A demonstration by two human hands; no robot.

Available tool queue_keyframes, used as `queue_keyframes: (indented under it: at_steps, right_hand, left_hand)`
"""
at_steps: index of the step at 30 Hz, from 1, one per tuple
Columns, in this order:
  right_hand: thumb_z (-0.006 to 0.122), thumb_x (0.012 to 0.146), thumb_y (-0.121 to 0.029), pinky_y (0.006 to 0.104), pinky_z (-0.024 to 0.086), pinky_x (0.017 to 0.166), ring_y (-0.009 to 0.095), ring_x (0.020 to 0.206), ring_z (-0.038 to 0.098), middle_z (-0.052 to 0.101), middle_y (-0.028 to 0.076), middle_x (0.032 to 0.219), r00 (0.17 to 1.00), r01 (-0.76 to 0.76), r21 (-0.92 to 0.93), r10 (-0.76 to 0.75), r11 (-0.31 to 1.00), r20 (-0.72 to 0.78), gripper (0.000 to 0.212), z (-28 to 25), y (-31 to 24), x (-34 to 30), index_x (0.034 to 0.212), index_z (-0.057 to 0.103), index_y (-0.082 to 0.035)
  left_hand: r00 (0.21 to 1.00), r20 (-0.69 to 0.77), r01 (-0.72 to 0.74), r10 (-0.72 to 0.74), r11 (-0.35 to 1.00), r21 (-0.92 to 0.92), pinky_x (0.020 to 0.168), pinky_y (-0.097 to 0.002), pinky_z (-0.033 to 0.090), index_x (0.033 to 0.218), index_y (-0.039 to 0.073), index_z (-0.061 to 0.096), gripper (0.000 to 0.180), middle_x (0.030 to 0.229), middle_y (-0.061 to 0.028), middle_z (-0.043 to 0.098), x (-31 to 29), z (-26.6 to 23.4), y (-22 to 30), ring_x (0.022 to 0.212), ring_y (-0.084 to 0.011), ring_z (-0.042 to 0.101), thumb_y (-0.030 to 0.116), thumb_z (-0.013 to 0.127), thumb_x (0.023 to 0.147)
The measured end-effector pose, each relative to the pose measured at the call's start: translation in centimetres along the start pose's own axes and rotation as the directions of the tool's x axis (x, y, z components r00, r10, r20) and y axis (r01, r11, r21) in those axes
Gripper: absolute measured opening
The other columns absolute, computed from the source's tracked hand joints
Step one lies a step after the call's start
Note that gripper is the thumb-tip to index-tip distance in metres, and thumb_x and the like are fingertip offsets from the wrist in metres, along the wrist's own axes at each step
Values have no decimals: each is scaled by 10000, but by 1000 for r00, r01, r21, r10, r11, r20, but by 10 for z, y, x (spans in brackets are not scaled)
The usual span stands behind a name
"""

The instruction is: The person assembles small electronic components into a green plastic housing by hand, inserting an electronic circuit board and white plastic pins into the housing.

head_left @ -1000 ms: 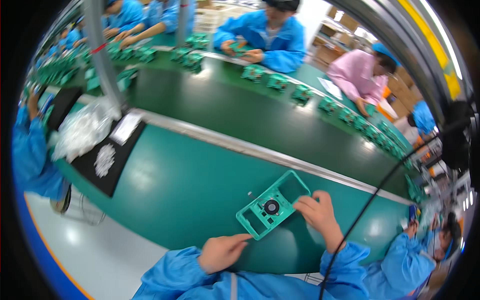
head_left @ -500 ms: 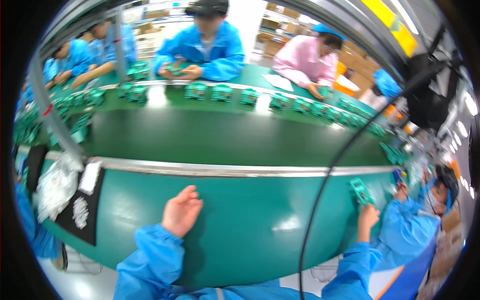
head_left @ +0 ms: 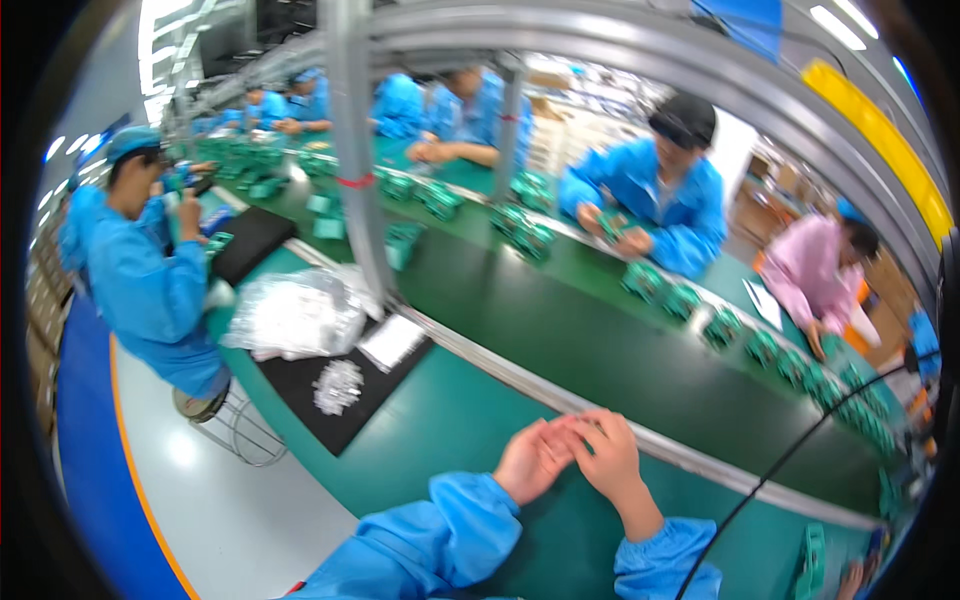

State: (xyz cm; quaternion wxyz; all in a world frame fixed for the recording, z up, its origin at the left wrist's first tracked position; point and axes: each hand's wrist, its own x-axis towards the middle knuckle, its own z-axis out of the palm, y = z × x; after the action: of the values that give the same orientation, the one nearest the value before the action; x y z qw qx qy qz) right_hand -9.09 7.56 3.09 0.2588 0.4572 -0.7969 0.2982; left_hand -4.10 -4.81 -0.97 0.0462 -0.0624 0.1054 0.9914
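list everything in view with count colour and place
bag: one, clear, left on worktop
parts: one pile, white, on nearer mat
packet: one, white, by pile
mats: two, black, left
worktop: one, green, foreground
belt: one, dark green, beyond worktop
housings: many, green, mostly along belt
co-workers: several, blue or pink clothing, around belt
posts: at least two, grey, along belt
stool: one, dark, lower left
cable: one, black, lower right
hands: two, bare, lower centre, touching

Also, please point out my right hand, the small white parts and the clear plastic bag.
Right hand point(head_left: 610, 460): head view, back of the hand.
Small white parts point(head_left: 338, 388): head view, middle of the pile.
Clear plastic bag point(head_left: 295, 313): head view, crumpled front wall.
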Motion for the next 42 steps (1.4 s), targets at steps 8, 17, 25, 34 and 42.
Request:
queue_keyframes:
  at_steps: [8,17,25,34,42]
  right_hand:
    - [620,593,-98,329,400,676,227,791,488,549,36,825,992,-120,246,106,962,68,85,31,-3,18,677,610,-87]
    - [600,593,0,278,409,634,202,752,503,528,77,791,972,-217,465,233,858,23,90,36,7,9,672,601,-44]
    - [619,622,-4,251,405,603,166,700,501,510,70,755,934,-303,608,355,734,38,67,38,18,9,676,583,-23]
    - [579,616,56,239,399,592,156,685,503,510,69,720,930,-321,669,355,671,91,87,46,26,7,680,573,-4]
    - [571,626,38,244,394,542,148,592,493,504,54,665,897,-409,614,421,675,135,62,44,27,8,649,527,0]
  left_hand:
    - [996,88,-26,34,996,-88,821,-289,418,989,2,455,264,929,-70,537,17,-28,2,870,-149,528,185,294,886]
    - [996,-61,67,-62,995,72,812,-270,409,981,41,437,245,928,-48,505,15,-14,0,871,-131,501,225,295,905]
    - [996,-91,37,-14,968,249,892,-262,378,1021,-1,463,226,1005,-60,504,12,-6,3,950,-131,488,154,386,876]
    - [994,-100,0,32,952,306,879,-258,386,983,-15,491,200,978,-64,523,11,-4,11,925,-137,505,124,429,853]
    - [987,-147,-12,70,931,364,859,-243,391,945,-15,511,185,956,-65,534,14,-3,11,917,-133,507,127,474,831]
